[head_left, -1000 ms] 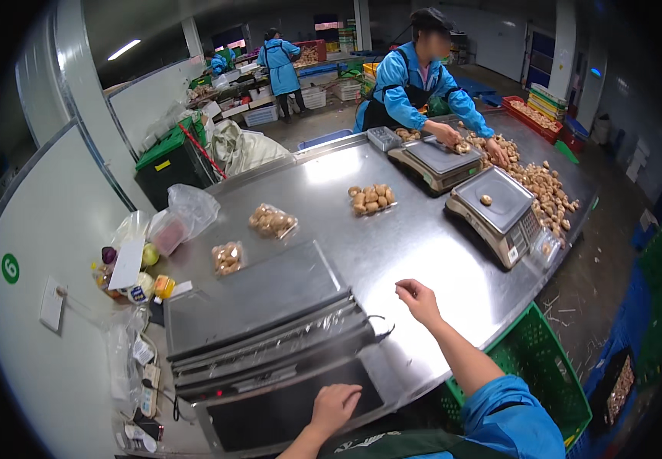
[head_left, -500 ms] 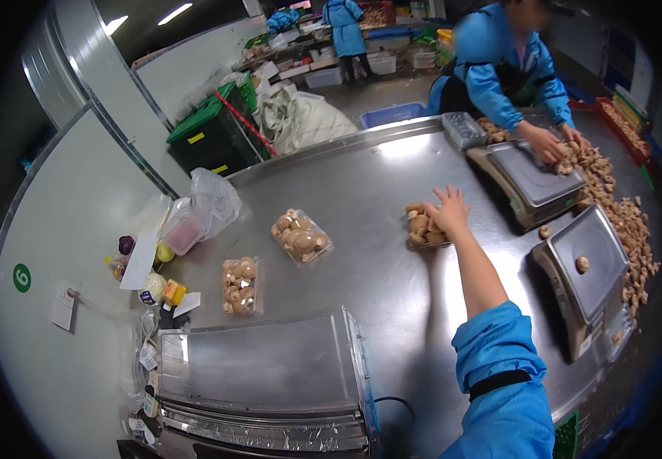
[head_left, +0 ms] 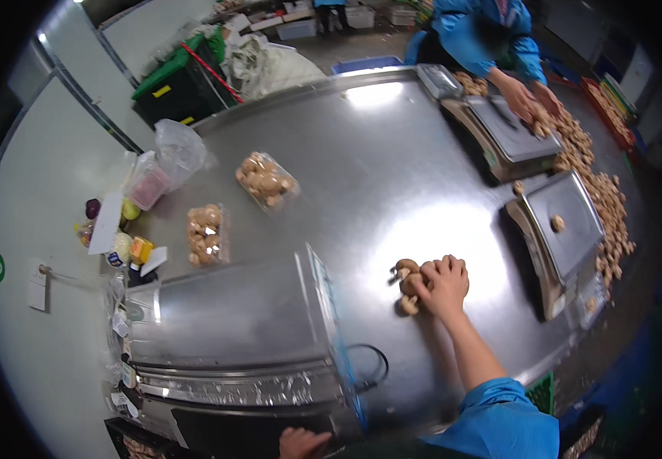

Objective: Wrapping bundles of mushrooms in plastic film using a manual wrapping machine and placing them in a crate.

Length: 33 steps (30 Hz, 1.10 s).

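Gently does it: the right hand [head_left: 447, 284] has its fingers curled round the mushrooms [head_left: 412, 286] on the desk [head_left: 331, 153], so a light, level hold should spare the caps. Whether the left hand [head_left: 303, 442] grips anything, I cannot tell. A black cable [head_left: 386, 365] loops near, beside the wrapping machine [head_left: 224, 314]; 2 filled packs [head_left: 267, 180] lie beyond.

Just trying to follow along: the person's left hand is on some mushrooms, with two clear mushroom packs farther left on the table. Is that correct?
Wrong hand: the head view shows the right hand on some mushrooms, with two clear mushroom packs farther left on the table.
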Tool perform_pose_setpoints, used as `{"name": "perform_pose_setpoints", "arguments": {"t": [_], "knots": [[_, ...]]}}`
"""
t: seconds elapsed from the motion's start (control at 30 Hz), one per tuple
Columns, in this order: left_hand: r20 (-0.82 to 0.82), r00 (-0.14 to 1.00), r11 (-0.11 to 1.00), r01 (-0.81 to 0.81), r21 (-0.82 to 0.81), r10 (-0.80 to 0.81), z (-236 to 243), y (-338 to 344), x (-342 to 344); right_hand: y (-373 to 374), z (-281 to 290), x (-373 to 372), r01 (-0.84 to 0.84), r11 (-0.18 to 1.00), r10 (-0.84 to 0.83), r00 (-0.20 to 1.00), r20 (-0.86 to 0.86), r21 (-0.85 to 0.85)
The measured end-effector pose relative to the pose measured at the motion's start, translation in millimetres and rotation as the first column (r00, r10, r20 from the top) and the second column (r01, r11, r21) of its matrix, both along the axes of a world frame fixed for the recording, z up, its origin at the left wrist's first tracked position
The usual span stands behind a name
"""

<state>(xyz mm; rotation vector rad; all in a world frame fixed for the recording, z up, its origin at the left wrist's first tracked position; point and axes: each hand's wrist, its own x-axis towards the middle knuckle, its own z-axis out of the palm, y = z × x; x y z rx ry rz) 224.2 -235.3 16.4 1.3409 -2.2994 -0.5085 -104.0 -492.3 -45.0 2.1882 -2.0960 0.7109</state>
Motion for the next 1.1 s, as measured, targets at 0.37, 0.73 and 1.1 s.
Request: {"name": "perform_pose_setpoints", "arguments": {"t": [0.37,0.73,1.1], "knots": [[-0.404,0.9,0.918,0.012,0.396,0.162,-17,-88,-200,176,5,-63,0.477,0.872,-0.484,0.808,0.335,0.111],[-0.375,0.871,0.872,-0.113,0.477,0.318,-30,-144,-232,171,47,-49,0.37,0.904,-0.425,0.721,0.547,0.214],[-0.376,0.721,0.811,-0.479,0.336,0.582,100,-195,45,56,139,204,-0.143,0.989,0.079,0.713,0.696,0.034]]}}
